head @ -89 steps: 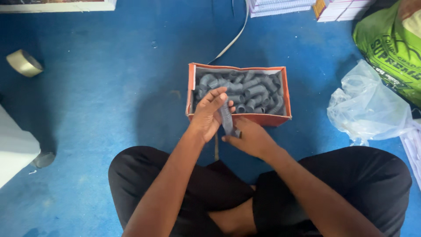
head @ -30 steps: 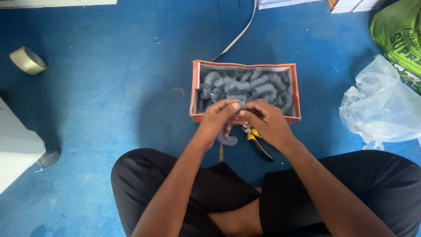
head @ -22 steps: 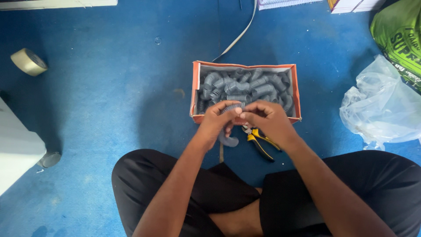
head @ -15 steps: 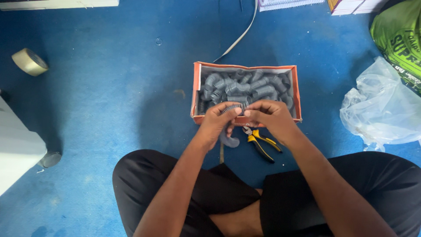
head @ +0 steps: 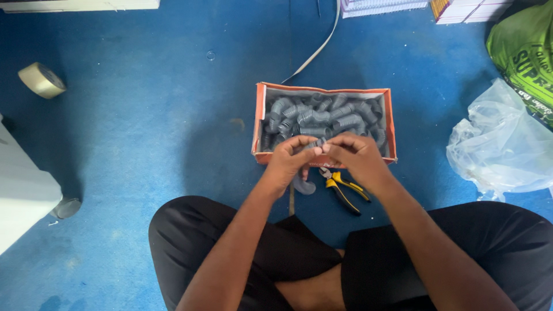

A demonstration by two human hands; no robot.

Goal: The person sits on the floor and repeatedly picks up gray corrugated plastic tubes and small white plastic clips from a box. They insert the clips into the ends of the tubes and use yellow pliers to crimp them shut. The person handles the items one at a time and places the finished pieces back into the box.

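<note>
My left hand (head: pixel 288 163) and my right hand (head: pixel 356 156) meet over the near edge of an orange cardboard box (head: pixel 260 126), fingertips pinching one small grey ribbed tube piece (head: pixel 316 144) between them. The box is filled with several grey corrugated tube pieces (head: pixel 322 115). Yellow-and-black-handled pliers (head: pixel 343 189) lie on the blue floor just below my right hand. A curved grey piece (head: pixel 303 185) lies on the floor under my left hand. My crossed legs in black trousers fill the bottom of the view.
A roll of tan tape (head: pixel 41 80) lies far left. A white object (head: pixel 23 190) stands at the left edge. A clear plastic bag (head: pixel 507 147) and a green sack (head: pixel 525 52) sit at the right. A white cable (head: pixel 319 46) runs up from the box.
Three seconds ago my right hand held the pliers against a grey piece; the pliers now lie on the floor, and both hands have moved up to the box edge, pinching a grey piece.
</note>
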